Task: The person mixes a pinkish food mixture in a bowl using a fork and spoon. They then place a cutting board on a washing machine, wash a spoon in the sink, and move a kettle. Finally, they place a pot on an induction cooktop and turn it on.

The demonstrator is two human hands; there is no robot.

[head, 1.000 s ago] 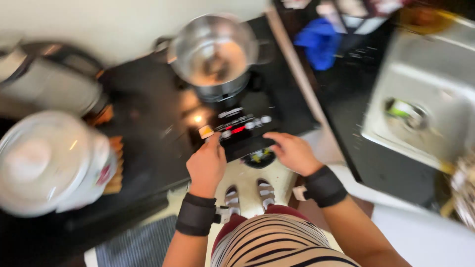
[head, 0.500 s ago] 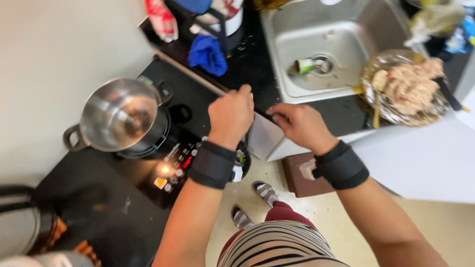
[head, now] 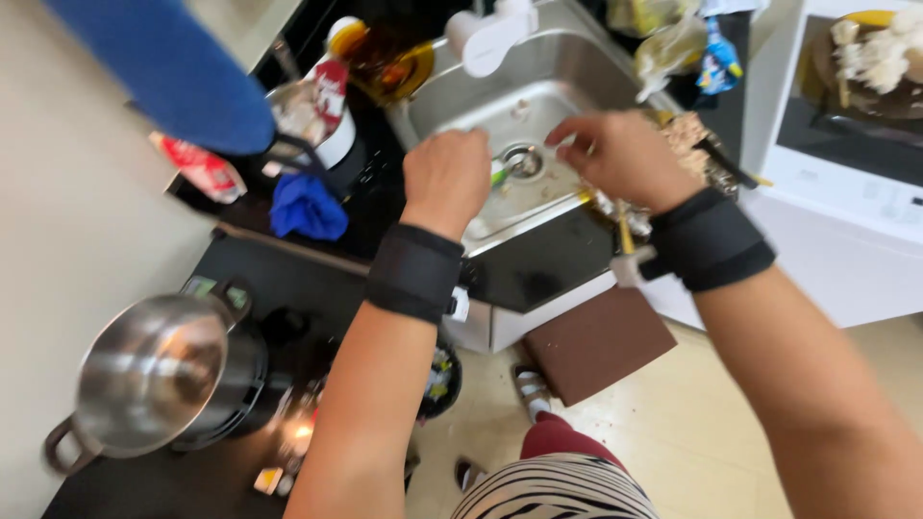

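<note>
right now my left hand (head: 447, 178) is fisted, gripping nothing i can see, my right hand (head: 615, 154) loosely curled, both over the sink (head: 577, 72); drain (head: 522, 159) between them. pan (head: 702, 154) at three o'clock could tip if bumped.

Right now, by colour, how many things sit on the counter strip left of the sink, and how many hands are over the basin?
Blue cloth: 1
Red-and-white containers: 2
Hands over the sink, left hand and right hand: 2
Total: 5
</note>
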